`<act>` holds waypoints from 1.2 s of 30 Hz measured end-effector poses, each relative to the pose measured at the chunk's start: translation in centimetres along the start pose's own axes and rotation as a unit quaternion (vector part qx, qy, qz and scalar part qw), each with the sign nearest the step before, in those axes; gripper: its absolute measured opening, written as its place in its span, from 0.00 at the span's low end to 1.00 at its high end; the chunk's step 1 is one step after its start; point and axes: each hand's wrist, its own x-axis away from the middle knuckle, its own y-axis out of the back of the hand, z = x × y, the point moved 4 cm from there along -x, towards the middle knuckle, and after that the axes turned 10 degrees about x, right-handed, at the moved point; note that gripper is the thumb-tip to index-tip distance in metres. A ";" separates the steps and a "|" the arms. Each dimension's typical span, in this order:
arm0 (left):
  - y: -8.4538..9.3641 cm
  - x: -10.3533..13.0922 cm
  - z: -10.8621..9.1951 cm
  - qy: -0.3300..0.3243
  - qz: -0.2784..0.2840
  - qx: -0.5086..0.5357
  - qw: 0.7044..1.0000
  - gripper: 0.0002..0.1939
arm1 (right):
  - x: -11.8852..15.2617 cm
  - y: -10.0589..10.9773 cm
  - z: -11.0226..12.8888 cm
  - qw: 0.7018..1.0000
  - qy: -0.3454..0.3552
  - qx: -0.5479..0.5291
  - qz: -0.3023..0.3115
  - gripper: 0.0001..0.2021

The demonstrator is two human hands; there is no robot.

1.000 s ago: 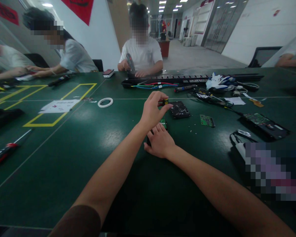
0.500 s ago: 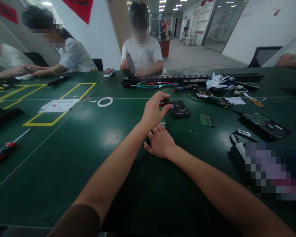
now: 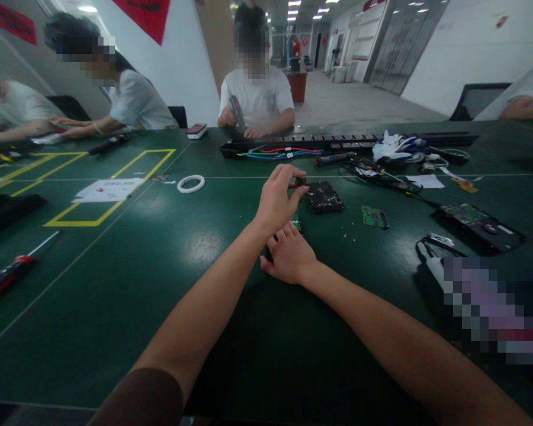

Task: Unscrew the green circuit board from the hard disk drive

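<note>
My left hand (image 3: 279,198) is closed, thumb and fingers round a dark, short cylindrical handle (image 3: 301,180) that looks like a screwdriver's. Its lower end is hidden behind the hand. Just below, my right hand (image 3: 289,254) presses down on a hard drive with a green circuit board (image 3: 297,223), its fingers wrapped over the near side. Most of that drive is covered by both hands. Another black hard drive (image 3: 324,197) lies just beyond, and a loose green circuit board (image 3: 375,216) rests to the right with tiny screws or bits nearby.
A wired hard drive (image 3: 480,226) lies at the right. A red-and-black screwdriver (image 3: 11,274) is far left. White tape roll (image 3: 190,184) and paper sheets (image 3: 109,190) lie left of centre. Cables, gloves (image 3: 397,147) and a long black strip (image 3: 350,142) line the back, where a person sits.
Both hands stay in nearly the same place. The handle in my left hand shows a slightly different side, as if turned a little. The whole view has shifted slightly.
</note>
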 end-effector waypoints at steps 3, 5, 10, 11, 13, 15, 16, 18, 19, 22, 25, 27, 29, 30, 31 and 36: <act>-0.2 -0.1 -0.1 -0.008 0.026 0.012 1.000 0.15 | 0.1 0.2 0.0 1.000 0.001 0.002 -0.001 0.36; -0.2 -0.2 0.1 0.003 0.038 0.017 0.999 0.16 | 0.1 0.2 0.0 1.000 0.000 0.001 0.000 0.36; -0.2 -0.2 0.3 0.014 0.035 0.032 0.999 0.13 | 0.1 0.4 0.0 1.000 -0.005 -0.007 0.003 0.36; -0.1 -0.2 0.3 0.015 0.028 0.033 0.999 0.13 | 0.0 0.4 0.0 1.000 -0.004 -0.009 0.005 0.37; 0.1 -0.1 0.1 0.016 0.006 0.034 0.999 0.12 | 0.0 0.4 0.0 1.000 -0.004 -0.012 0.009 0.36; 0.3 -0.1 -0.2 0.016 -0.012 0.035 0.999 0.11 | 0.0 0.5 0.0 1.000 -0.006 -0.014 0.012 0.36; 0.4 -0.1 -0.3 0.016 -0.017 0.033 0.999 0.10 | 0.0 0.4 0.0 1.000 -0.007 -0.014 0.012 0.36; 0.4 -0.2 -0.2 0.015 -0.015 0.031 0.999 0.09 | 0.0 0.4 0.0 1.000 -0.009 -0.012 0.010 0.36; 0.4 -0.3 -0.1 0.013 -0.008 0.032 0.999 0.08 | 0.0 0.3 0.0 1.000 -0.009 -0.009 0.008 0.36; 0.4 -0.5 0.4 0.004 0.027 0.037 0.999 0.09 | 0.1 0.2 0.0 1.000 -0.009 -0.003 0.004 0.37; 0.4 -0.5 0.9 0.012 0.056 0.043 0.997 0.12 | 0.1 0.0 -0.1 1.000 -0.010 -0.004 0.006 0.37; 0.4 -0.4 1.1 0.023 0.062 0.058 0.996 0.13 | 0.1 0.0 -0.1 1.000 -0.011 -0.007 0.010 0.37; 0.3 -0.3 1.0 0.028 0.060 0.079 0.995 0.13 | 0.0 0.1 0.0 1.000 -0.010 -0.008 0.015 0.37; 0.3 -0.3 1.0 0.029 0.058 0.087 0.994 0.12 | 0.0 0.2 0.0 1.000 -0.010 -0.008 0.017 0.38; 0.2 -0.2 0.9 0.029 0.055 0.091 0.994 0.12 | 0.0 0.2 0.0 1.000 -0.011 -0.009 0.018 0.38; 0.3 -0.1 0.9 0.028 0.010 0.054 0.998 0.10 | 0.1 0.2 0.0 1.000 -0.011 -0.013 0.016 0.38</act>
